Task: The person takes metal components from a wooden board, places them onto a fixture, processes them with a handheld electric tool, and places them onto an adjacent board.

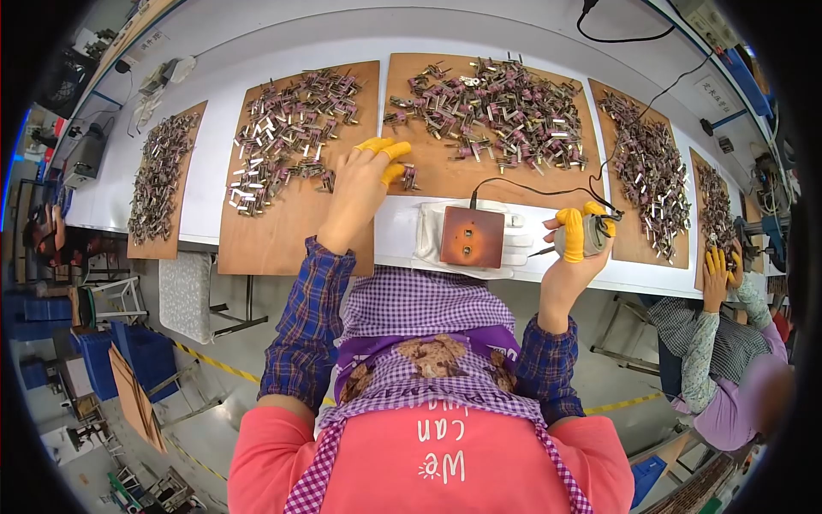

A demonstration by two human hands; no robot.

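My left hand (363,182), with yellow finger covers, reaches over the gap between two brown boards. Its index finger and thumb are apart, close to a small metal part (410,178) with a purplish body. My right hand (575,257), also in yellow finger covers, is closed around a round grey device (592,236) with a thin dark tip pointing left. Between my hands, an orange-brown box (473,236) with two small holes rests on a white glove (518,242). A black cable (527,182) runs from the box toward the right hand.
Piles of similar metal parts lie on the left board (295,124), the middle board (505,111) and the right board (644,171), with further piles at both ends. Beyond the right board, a co-worker's hands (722,270) touch parts. A stool (184,295) stands below the bench.
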